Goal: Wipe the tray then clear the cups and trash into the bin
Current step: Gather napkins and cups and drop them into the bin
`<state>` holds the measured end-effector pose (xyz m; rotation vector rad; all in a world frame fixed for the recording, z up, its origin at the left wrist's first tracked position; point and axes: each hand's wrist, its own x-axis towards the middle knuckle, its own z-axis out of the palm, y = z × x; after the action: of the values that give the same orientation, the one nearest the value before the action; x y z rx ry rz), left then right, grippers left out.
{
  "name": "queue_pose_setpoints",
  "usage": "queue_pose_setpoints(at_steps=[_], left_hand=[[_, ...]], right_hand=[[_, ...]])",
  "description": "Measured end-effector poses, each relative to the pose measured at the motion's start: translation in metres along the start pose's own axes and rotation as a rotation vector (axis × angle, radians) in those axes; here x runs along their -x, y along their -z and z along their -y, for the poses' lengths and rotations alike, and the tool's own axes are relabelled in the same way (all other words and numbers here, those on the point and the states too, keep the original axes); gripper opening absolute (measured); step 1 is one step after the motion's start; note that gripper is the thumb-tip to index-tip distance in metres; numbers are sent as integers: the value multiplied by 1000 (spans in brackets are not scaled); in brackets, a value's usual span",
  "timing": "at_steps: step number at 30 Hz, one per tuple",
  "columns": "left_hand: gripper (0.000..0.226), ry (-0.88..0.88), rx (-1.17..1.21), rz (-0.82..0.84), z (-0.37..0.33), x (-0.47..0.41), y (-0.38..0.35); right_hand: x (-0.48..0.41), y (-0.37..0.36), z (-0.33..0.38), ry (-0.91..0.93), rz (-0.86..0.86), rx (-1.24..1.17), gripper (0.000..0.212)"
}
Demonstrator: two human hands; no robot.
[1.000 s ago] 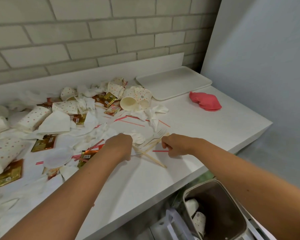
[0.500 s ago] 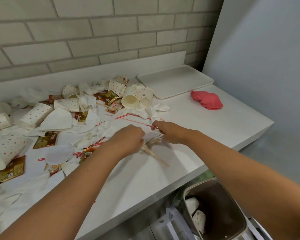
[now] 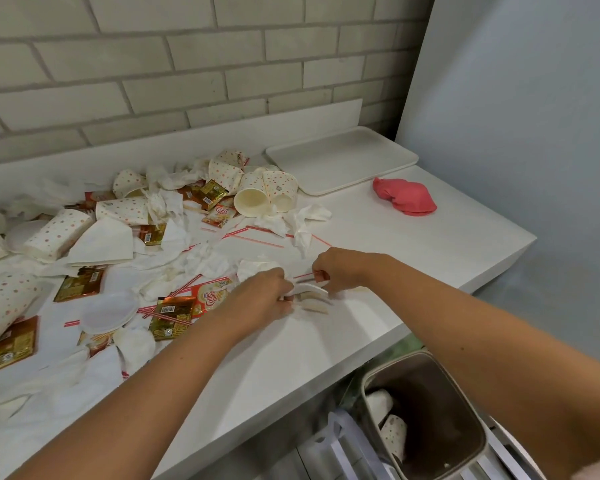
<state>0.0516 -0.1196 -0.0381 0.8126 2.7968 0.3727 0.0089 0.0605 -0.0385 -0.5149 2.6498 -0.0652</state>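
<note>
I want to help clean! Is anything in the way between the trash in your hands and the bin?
Nothing visible. The left hand grips sticks and the right hand pinches a straw near the counter's front edge. The bin stands open below, to the right, with cups inside.

Left side of the bench is swamped with cups, napkins and sachets. Lower middle's open; upper right only has the tray and cloth. Bin open at lower right.

left hand: curled, gripping | right hand: pinching | forearms: extended, converging
</note>
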Motion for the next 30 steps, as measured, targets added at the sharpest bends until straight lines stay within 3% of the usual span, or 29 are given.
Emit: queue_pose_setpoints(at_steps=[3, 8, 10, 12, 14, 18, 21, 24, 27, 30], left_hand=[[20, 1, 12, -88, 7, -3, 14], [23, 86, 127, -246, 9, -9, 24], [34, 107, 170, -290, 5, -11, 23], [41, 122, 192, -332, -2, -13, 22], [35, 130, 245, -371, -10, -17, 21], [31, 109, 352, -399, -32, -24, 22], [30, 117, 538, -414, -56, -28, 23], [30, 102, 694, -388, -86, -35, 20], [31, 3, 761, -330, -124, -41, 10], [27, -116, 822, -192, -162, -43, -12]], right_hand=[[6, -3, -3, -39, 4, -41, 21], [12, -9, 1, -128, 13, 7, 16], [14, -15, 5, -129, -36, 86, 4], [14, -27, 5, -135, -149, 154, 21], [14, -38, 1, -140, -235, 183, 25], [21, -39, -9, -204, -230, 130, 28], [39, -25, -20, -313, -178, -112, 29], [67, -7, -42, -351, -236, -422, 13], [106, -4, -64, -381, -285, -869, 14], [149, -12, -80, -338, -174, -1205, 15]])
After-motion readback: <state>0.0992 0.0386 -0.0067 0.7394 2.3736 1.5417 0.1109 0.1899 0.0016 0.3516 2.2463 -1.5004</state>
